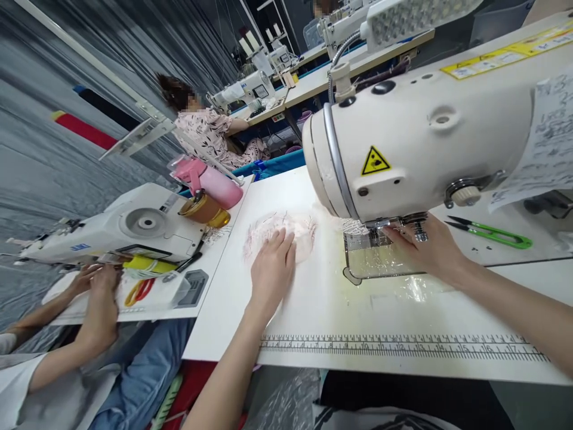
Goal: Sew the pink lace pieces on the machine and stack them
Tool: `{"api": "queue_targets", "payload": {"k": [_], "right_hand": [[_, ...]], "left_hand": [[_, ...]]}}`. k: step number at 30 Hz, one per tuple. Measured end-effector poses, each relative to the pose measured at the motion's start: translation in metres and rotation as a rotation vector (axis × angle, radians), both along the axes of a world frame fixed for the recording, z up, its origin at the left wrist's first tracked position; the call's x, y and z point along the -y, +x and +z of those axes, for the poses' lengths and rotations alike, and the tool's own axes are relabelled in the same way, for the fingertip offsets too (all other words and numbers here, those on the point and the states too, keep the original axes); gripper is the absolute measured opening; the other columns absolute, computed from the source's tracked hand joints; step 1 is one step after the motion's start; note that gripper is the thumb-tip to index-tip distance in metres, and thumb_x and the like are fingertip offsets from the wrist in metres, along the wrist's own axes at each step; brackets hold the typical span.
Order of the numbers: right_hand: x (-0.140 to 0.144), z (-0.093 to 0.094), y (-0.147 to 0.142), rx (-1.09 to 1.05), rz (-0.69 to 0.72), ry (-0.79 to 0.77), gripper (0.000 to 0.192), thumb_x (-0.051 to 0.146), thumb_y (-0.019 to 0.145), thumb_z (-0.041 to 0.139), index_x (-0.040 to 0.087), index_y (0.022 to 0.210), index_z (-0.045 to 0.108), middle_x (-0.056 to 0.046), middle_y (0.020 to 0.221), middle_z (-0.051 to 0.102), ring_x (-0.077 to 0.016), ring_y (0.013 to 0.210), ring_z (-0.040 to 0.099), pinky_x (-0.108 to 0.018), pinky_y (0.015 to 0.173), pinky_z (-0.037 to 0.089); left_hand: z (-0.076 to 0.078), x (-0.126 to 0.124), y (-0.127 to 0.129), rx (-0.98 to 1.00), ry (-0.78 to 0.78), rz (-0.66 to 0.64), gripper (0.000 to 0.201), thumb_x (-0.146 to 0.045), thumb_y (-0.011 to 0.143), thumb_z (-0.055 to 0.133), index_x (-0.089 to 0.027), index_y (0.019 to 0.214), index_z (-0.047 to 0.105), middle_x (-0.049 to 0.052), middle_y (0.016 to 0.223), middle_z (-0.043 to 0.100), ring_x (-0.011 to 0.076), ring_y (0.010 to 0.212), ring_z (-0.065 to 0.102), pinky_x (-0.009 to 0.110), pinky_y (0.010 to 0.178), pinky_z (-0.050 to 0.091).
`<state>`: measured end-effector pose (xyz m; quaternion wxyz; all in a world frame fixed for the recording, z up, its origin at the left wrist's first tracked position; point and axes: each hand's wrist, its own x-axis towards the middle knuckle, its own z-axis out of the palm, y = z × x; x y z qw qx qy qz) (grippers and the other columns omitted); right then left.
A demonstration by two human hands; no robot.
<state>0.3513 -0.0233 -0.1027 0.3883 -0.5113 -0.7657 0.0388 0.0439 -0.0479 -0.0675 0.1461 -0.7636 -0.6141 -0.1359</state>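
My left hand (pixel 271 270) lies flat, fingers together, on a small pale pink lace piece (pixel 299 232) spread on the white sewing table (pixel 313 310). My right hand (pixel 430 248) rests at the needle plate (pixel 373 258) under the head of the cream sewing machine (pixel 416 131), fingertips touching the thin lace edge near the presser foot (pixel 380 227). Whether the fingers pinch the fabric is hard to tell.
Green thread snips (pixel 496 235) lie on the table to the right. A printed ruler (pixel 398 346) runs along the front edge. At left, a co-worker's hands (pixel 96 286) work at another machine (pixel 120 230); a pink bottle (pixel 210 182) and amber cup (pixel 203 209) stand there.
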Motion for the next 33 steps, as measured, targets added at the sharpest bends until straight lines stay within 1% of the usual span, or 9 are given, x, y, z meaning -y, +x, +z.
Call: {"api": "queue_targets", "payload": {"k": [4,10,14,16,19,21,25,29,33], "right_hand": [[0.0,0.007,-0.001,0.005,-0.045,-0.091,0.032,0.041,0.091,0.048,0.02,0.072,0.061,-0.006,0.072,0.064,-0.0229,0.075,0.062,-0.037,0.069,0.047],[0.001,0.012,-0.002,-0.041,-0.041,-0.143,0.034,0.042,0.09,0.049,0.021,0.063,0.054,-0.004,0.066,0.062,-0.0223,0.072,0.061,-0.035,0.068,0.047],[0.0,0.011,-0.001,-0.057,-0.018,-0.089,0.035,0.043,0.09,0.048,0.021,0.064,0.056,-0.006,0.073,0.066,-0.0231,0.075,0.062,-0.036,0.069,0.047],[0.0,0.009,-0.001,-0.052,-0.009,-0.056,0.035,0.043,0.091,0.047,0.021,0.066,0.059,-0.005,0.076,0.068,-0.0231,0.076,0.063,-0.036,0.069,0.047],[-0.002,0.005,-0.001,-0.02,-0.01,-0.006,0.031,0.04,0.091,0.048,0.021,0.073,0.064,-0.004,0.077,0.069,-0.0228,0.078,0.063,-0.035,0.07,0.047],[-0.003,0.002,0.0,0.025,0.006,0.047,0.026,0.035,0.092,0.049,0.02,0.08,0.067,-0.005,0.079,0.071,-0.0225,0.08,0.063,-0.034,0.072,0.047],[-0.001,0.003,0.002,0.163,0.148,0.196,0.021,0.018,0.09,0.047,0.02,0.094,0.067,-0.002,0.088,0.072,-0.0178,0.076,0.062,-0.033,0.075,0.046],[0.005,0.008,0.002,0.261,0.424,0.298,0.035,0.004,0.084,0.043,0.02,0.109,0.062,0.001,0.113,0.068,-0.0163,0.1,0.06,-0.031,0.079,0.044],[0.009,0.01,0.001,0.38,0.42,0.275,0.038,-0.003,0.079,0.041,0.02,0.096,0.067,0.004,0.101,0.072,-0.0144,0.1,0.058,-0.031,0.081,0.041]], "left_hand": [[0.003,0.016,0.003,0.097,0.04,-0.016,0.028,-0.028,0.096,0.041,-0.021,0.107,0.065,0.006,0.12,0.066,0.0241,0.115,0.06,0.04,0.088,0.054],[0.005,0.014,0.011,-0.033,0.012,0.034,0.037,-0.039,0.089,0.054,-0.023,0.122,0.06,0.009,0.104,0.065,0.0269,0.1,0.058,0.037,0.072,0.05],[0.006,0.014,0.019,0.066,-0.012,-0.017,0.024,-0.032,0.093,0.048,-0.024,0.098,0.07,0.008,0.106,0.063,0.0247,0.097,0.057,0.039,0.08,0.048],[0.012,0.019,0.029,0.263,-0.135,-0.097,0.025,-0.03,0.094,0.044,-0.022,0.094,0.068,0.007,0.112,0.063,0.023,0.1,0.059,0.04,0.085,0.048],[0.026,0.033,0.05,0.565,-0.556,-0.349,0.026,-0.027,0.097,0.037,-0.022,0.1,0.063,0.006,0.117,0.064,0.0194,0.107,0.061,0.035,0.087,0.052],[0.032,0.041,0.066,0.59,-0.741,-0.515,0.026,-0.027,0.097,0.038,-0.023,0.096,0.064,0.006,0.118,0.064,0.0186,0.111,0.06,0.034,0.09,0.051],[0.026,0.048,0.088,0.39,-0.483,-0.571,0.021,-0.025,0.094,0.046,-0.021,0.108,0.061,0.008,0.126,0.059,0.0215,0.116,0.056,0.039,0.095,0.05],[0.009,0.043,0.096,0.078,-0.292,-0.56,0.041,-0.026,0.091,0.049,-0.015,0.131,0.047,0.014,0.133,0.055,0.0285,0.124,0.05,0.048,0.098,0.048],[0.005,0.035,0.098,0.046,-0.261,-0.679,0.025,-0.02,0.092,0.046,-0.015,0.113,0.058,0.009,0.122,0.063,0.0219,0.12,0.055,0.042,0.105,0.044]]}}
